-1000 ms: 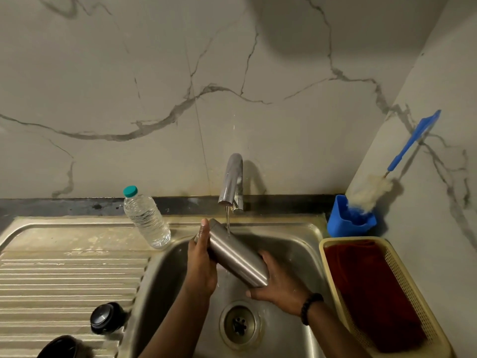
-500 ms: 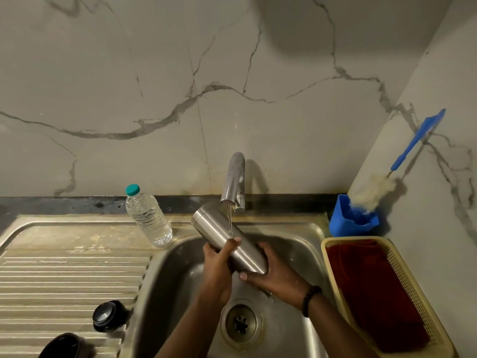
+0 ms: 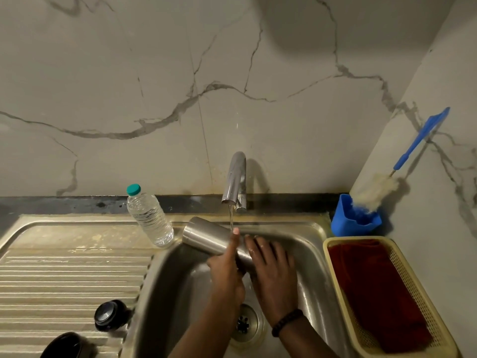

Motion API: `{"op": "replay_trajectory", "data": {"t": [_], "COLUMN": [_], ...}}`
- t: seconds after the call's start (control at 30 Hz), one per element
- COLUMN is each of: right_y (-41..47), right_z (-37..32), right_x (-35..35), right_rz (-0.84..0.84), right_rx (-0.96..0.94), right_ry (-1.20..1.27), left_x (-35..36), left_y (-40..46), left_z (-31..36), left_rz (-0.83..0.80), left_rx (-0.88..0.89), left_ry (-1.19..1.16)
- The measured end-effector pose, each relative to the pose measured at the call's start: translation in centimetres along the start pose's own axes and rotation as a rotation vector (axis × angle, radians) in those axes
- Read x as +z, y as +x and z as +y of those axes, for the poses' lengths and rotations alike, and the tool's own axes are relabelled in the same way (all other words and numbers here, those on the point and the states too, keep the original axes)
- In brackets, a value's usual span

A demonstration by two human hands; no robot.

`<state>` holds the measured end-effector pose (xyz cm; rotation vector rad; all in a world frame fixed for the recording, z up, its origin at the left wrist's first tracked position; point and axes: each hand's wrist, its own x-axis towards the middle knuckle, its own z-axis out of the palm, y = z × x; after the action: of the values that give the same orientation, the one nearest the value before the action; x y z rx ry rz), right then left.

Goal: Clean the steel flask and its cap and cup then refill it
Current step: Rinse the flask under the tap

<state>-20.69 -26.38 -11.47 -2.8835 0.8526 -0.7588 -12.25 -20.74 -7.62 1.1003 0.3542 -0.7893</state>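
The steel flask (image 3: 206, 235) lies tilted over the sink basin (image 3: 313, 257), its upper end pointing left, with a thin stream from the tap (image 3: 234, 180) falling onto it. My left hand (image 3: 227, 270) grips the flask's middle from the front, one fingertip up at the water stream. My right hand (image 3: 273, 275) covers and holds the lower right end, fingers laid across the steel. That end is hidden. A black cap (image 3: 109, 315) and a black cup (image 3: 67, 344) rest on the ribbed drainboard (image 3: 64, 275) at lower left.
A clear water bottle (image 3: 149, 218) with a teal lid stands at the basin's left rim. A blue holder (image 3: 356, 218) with a bottle brush (image 3: 420, 143) sits in the right corner. A yellow basket (image 3: 334, 270) holds a red cloth (image 3: 374, 290). The drain (image 3: 245, 324) is below my hands.
My left hand slid from the flask's upper end down to its middle. The flask shifted up and left under the stream, and my right hand came over its lower end.
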Motion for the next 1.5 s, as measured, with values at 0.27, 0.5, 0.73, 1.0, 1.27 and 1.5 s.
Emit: {"op": "replay_trajectory", "data": {"t": [0.27,0.5,0.73,1.0,1.27,1.5], "right_y": [1.1,1.2,2.6,3.5,4.7,5.9], "right_z": [1.3,0.7,-0.1,1.0,0.9,-0.6], "right_x": [-2.3,-2.2,-2.2,-0.7,-1.1,-1.1], "right_rz": [-0.303,-0.246,-0.322,-0.413,-0.493,-0.336], "right_rx": [0.192,0.567,0.487,0.388,0.413,0.446], "right_ry": [0.676,1.208,1.260,1.219,1.541,1.592], "left_x": [-0.5,-1.5,-1.9,-2.7,-3.3,-3.5], "left_y": [0.6,-0.1,0.3,0.4,0.5,-0.4], "left_z": [0.5,0.2,1.4,2.0,1.2,0.8], "left_rz": [0.048,-0.047,-0.003,0.036,0.098,0.057], "left_rx": [0.024,0.029,0.015,0.107,0.121,0.031], "left_ry": [-0.090,-0.131,-0.241,-0.303,-0.444,-0.195]}}
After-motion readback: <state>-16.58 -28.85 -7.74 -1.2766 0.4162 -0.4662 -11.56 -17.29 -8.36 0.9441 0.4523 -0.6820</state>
